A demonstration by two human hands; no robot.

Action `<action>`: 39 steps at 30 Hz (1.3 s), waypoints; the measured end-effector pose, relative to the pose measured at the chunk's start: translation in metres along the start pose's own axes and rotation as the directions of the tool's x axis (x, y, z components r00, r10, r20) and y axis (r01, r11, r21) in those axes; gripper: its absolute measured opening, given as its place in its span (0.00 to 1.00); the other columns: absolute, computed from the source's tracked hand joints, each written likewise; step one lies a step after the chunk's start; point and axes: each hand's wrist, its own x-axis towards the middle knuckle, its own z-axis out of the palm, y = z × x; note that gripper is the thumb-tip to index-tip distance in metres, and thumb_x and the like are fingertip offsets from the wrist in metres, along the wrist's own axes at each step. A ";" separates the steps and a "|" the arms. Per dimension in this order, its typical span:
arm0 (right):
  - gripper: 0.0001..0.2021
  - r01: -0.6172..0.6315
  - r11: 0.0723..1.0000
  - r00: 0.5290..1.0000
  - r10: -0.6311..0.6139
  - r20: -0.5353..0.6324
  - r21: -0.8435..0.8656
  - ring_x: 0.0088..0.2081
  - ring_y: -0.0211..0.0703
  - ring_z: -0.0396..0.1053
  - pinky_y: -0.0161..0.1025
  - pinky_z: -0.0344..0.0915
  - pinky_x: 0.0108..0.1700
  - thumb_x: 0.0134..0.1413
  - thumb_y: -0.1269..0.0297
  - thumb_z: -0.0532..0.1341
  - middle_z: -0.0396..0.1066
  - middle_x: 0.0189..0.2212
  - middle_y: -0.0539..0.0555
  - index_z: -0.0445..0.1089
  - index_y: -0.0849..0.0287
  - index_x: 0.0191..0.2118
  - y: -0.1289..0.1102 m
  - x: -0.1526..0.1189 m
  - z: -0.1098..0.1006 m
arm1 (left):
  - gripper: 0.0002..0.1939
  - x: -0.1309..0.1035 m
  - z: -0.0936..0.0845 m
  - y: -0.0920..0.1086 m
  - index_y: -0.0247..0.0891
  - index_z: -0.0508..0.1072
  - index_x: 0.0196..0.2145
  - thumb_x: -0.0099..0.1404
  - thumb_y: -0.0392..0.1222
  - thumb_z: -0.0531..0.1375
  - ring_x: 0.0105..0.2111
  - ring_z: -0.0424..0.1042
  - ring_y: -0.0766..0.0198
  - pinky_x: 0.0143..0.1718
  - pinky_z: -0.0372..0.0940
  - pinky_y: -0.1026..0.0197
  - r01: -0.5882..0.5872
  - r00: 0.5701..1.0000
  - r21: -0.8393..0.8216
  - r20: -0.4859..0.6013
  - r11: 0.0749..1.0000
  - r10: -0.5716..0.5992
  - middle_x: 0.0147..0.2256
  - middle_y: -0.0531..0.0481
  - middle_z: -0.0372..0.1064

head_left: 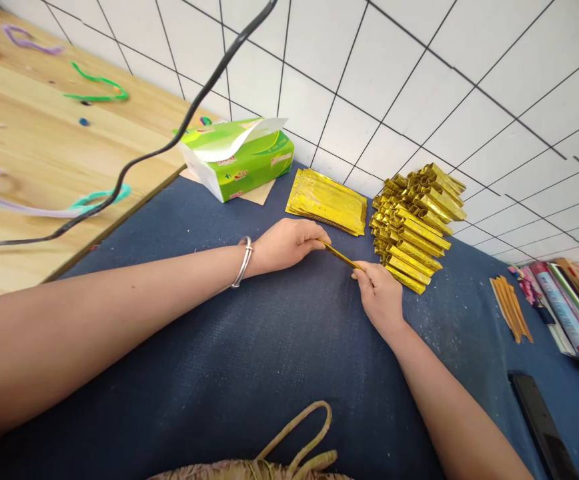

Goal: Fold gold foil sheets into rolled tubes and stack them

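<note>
A thin folded gold strip [340, 255] stretches between my two hands above the dark blue cloth [269, 347]. My left hand [289, 243], with a silver bangle at the wrist, pinches its left end. The right end is pinched by my right hand [379, 293]. Just beyond the strip lies a flat stack of gold sheets [327, 200]. To the right of that stack, a pile of folded gold tubes [414, 227] rises in several layers near the tiled wall, close to my right hand.
A green tissue pack [254, 163] stands at the back left. A black cable [184, 127] crosses the upper left over a wooden table [24, 147] with pipe cleaners. At right lie brown strips [511, 309], rolled and stacked items [569, 320] and a black object [542, 423].
</note>
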 end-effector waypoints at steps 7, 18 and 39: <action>0.11 -0.100 0.993 0.994 0.103 -0.035 0.062 0.34 0.42 0.67 0.39 0.62 0.38 0.59 0.58 0.53 0.71 0.31 0.51 0.70 0.56 0.37 -0.003 0.002 -0.004 | 0.08 0.001 -0.001 -0.004 0.39 0.75 0.34 0.59 0.43 0.58 0.34 0.70 0.68 0.38 0.63 0.66 0.105 0.988 -0.155 -0.096 0.982 -0.120 0.32 0.55 0.73; 0.11 -0.084 0.992 0.995 0.088 -0.042 0.094 0.35 0.41 0.67 0.39 0.62 0.40 0.59 0.61 0.53 0.71 0.32 0.52 0.71 0.55 0.39 -0.002 0.003 -0.004 | 0.09 0.003 0.001 -0.010 0.39 0.76 0.37 0.62 0.40 0.56 0.37 0.69 0.66 0.44 0.64 0.62 0.045 0.979 -0.158 -0.192 0.986 -0.075 0.35 0.50 0.72; 0.08 -0.085 0.996 0.995 0.087 -0.058 0.039 0.31 0.40 0.63 0.38 0.59 0.35 0.58 0.61 0.54 0.66 0.27 0.50 0.66 0.57 0.31 -0.002 0.002 -0.005 | 0.07 0.003 -0.001 -0.006 0.37 0.72 0.33 0.61 0.36 0.54 0.35 0.66 0.69 0.40 0.61 0.64 0.106 0.985 -0.086 -0.126 0.991 -0.117 0.32 0.53 0.69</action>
